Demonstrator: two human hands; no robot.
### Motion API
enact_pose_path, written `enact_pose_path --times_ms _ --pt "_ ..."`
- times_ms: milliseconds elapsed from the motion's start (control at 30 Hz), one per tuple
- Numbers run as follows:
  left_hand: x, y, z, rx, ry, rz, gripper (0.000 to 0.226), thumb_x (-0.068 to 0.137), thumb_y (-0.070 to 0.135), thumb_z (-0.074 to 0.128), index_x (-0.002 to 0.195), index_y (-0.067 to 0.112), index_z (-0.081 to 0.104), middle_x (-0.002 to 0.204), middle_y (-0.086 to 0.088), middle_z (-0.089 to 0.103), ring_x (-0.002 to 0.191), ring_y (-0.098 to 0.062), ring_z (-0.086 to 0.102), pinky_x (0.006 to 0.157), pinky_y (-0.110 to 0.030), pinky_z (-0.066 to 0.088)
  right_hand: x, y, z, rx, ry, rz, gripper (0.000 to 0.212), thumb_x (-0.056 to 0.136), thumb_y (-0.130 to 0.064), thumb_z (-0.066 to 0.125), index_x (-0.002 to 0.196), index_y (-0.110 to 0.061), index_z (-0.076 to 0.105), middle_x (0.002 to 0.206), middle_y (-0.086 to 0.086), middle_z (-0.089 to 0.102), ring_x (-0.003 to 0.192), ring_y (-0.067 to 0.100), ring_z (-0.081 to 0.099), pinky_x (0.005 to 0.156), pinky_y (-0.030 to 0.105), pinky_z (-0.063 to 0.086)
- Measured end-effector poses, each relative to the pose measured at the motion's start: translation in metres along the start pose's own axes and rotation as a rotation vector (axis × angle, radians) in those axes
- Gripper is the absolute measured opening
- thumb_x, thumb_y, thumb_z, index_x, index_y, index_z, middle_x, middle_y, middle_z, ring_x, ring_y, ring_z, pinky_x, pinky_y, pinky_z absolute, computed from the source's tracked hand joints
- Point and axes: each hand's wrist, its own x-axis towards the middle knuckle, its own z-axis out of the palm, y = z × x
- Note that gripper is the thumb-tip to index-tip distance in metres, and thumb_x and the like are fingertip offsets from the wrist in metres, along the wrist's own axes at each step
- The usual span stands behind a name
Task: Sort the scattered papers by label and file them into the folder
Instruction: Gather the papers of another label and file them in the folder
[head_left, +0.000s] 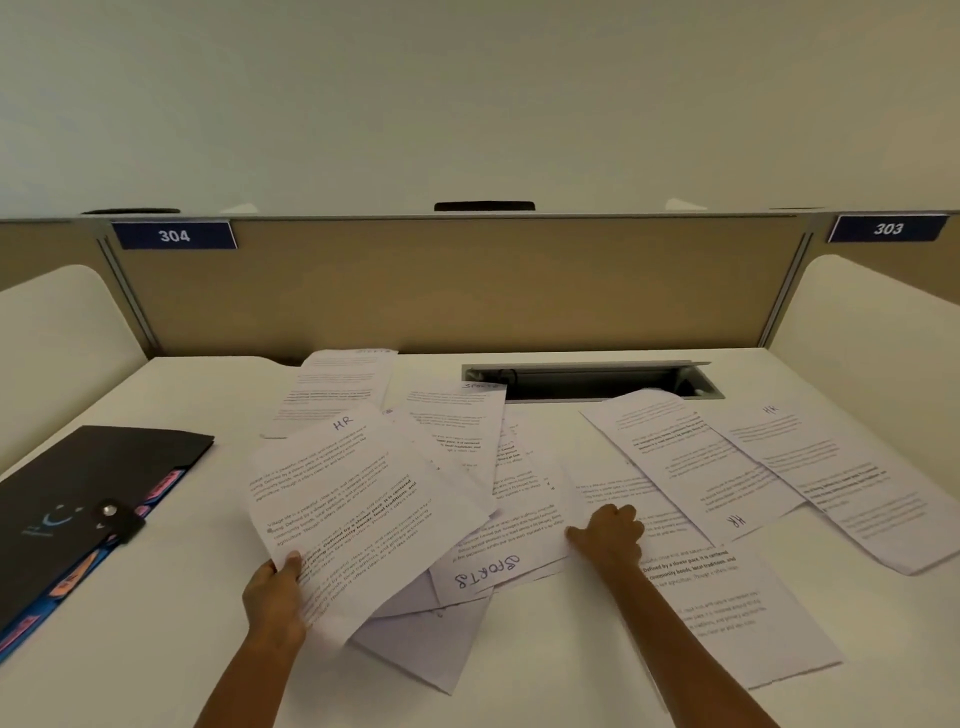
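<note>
L hand (274, 592) pinching HR sheet (353, 499) | R hand (610, 532) fingers curled, gripping SPORTS sheet (498, 551) edge | folder (78, 499) closed, far left

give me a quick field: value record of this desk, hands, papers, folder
left hand: left hand pinches the lower corner of the HR sheet, lifting it off the pile
right hand: right hand rests curled on the spread papers beside the SPORTS sheet
labels readable: HR, SPORTS; two more HR sheets lie at right
folder: black folder at left, snapped shut, coloured tabs showing along its edge
surface: white desk
filed so far: cannot tell
backdrop: tan partition with signs 304 and 303
</note>
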Motion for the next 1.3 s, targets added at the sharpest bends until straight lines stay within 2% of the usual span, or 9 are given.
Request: enact_pose_path --times_ms 167,233,400,600,700,833,1000,1133,1300 --pt "0.001 -0.002 0.006 0.014 -0.016 -0.005 0.032 0.096 0.009 0.042 0.123 -0.007 0.047 0.083 -0.009 0.054 0.091 -0.028 0.049 0.066 -0.032 0.045 0.018 -0.002 -0.002 0.311 -0.127 -0.092 0.013 0.086 -0.022 0.053 0.091 -0.01 0.052 0.101 0.004 0.051 0.109 0.026 0.046 0.085 0.03 0.035" --pt "0.002 0.0 0.008 0.008 -0.008 0.006 0.031 0.096 0.008 0.042 0.122 -0.007 0.048 0.08 -0.007 0.053 0.087 -0.028 0.05 0.061 -0.028 0.042 0.018 -0.001 -0.007 0.432 -0.059 -0.172 0.012 0.091 -0.016 0.048 0.094 -0.009 0.056 0.095 0.003 0.052 0.098 0.023 0.051 0.081 0.028 0.038" --pt "0.008 -0.001 0.008 -0.007 -0.003 0.038 0.029 0.096 0.009 0.043 0.12 -0.005 0.049 0.103 -0.014 0.053 0.094 -0.029 0.049 0.062 -0.029 0.043 0.018 0.01 -0.032 0.589 0.236 -0.21 0.024 0.094 -0.006 0.043 0.101 0.006 0.063 0.083 0.008 0.056 0.073 0.02 0.051 0.059 0.025 0.043" --pt "0.004 -0.002 0.019 -0.022 -0.061 0.042 0.013 0.095 0.008 0.043 0.106 0.005 0.05 0.084 -0.007 0.055 0.073 -0.019 0.052 0.062 -0.031 0.044 0.031 0.041 -0.061 0.903 0.465 -0.003 0.027 0.093 -0.011 0.048 0.11 0.006 0.061 0.108 0.023 0.063 0.094 0.033 0.056 0.092 0.05 0.047" --pt "0.004 -0.005 0.026 -0.007 -0.081 0.048 0.013 0.095 0.008 0.044 0.106 0.007 0.05 0.079 -0.001 0.054 0.07 -0.015 0.051 0.059 -0.028 0.044 0.032 0.054 -0.065 1.014 0.428 0.081 0.027 0.093 -0.013 0.049 0.111 0.003 0.06 0.108 0.02 0.061 0.091 0.027 0.051 0.09 0.053 0.048" --pt "0.003 -0.008 0.031 0.015 -0.096 0.063 0.015 0.096 0.009 0.044 0.109 0.007 0.051 0.082 -0.004 0.053 0.084 -0.026 0.052 0.059 -0.027 0.044 0.025 0.067 -0.063 1.172 0.323 0.139 0.029 0.093 -0.011 0.049 0.117 0.003 0.056 0.105 0.015 0.054 0.095 0.027 0.049 0.082 0.04 0.049" --pt "0.004 -0.007 0.035 0.04 -0.115 0.04 0.027 0.095 0.01 0.044 0.119 -0.002 0.05 0.105 -0.013 0.053 0.081 -0.026 0.052 0.062 -0.028 0.043 0.017 0.071 -0.055 1.176 0.304 0.159 0.024 0.093 -0.011 0.048 0.112 0.0 0.058 0.102 0.014 0.055 0.092 0.027 0.05 0.09 0.047 0.049" --pt "0.001 -0.004 0.037 0.046 -0.193 0.036 0.031 0.096 0.013 0.044 0.123 -0.001 0.05 0.103 -0.012 0.056 0.094 -0.028 0.052 0.072 -0.035 0.047 0.006 0.062 -0.049 1.061 0.351 -0.013 0.023 0.093 -0.015 0.048 0.108 -0.004 0.061 0.101 0.012 0.059 0.1 0.036 0.056 0.09 0.051 0.049" --pt "-0.009 -0.001 0.047 -0.016 -0.313 0.011 0.033 0.096 0.013 0.043 0.127 0.003 0.048 0.118 -0.013 0.055 0.095 -0.024 0.055 0.088 -0.036 0.043 -0.015 0.043 -0.04 1.087 0.175 -0.159 0.016 0.093 -0.016 0.049 0.1 -0.013 0.062 0.088 0.003 0.064 0.082 0.021 0.06 0.075 0.037 0.052"
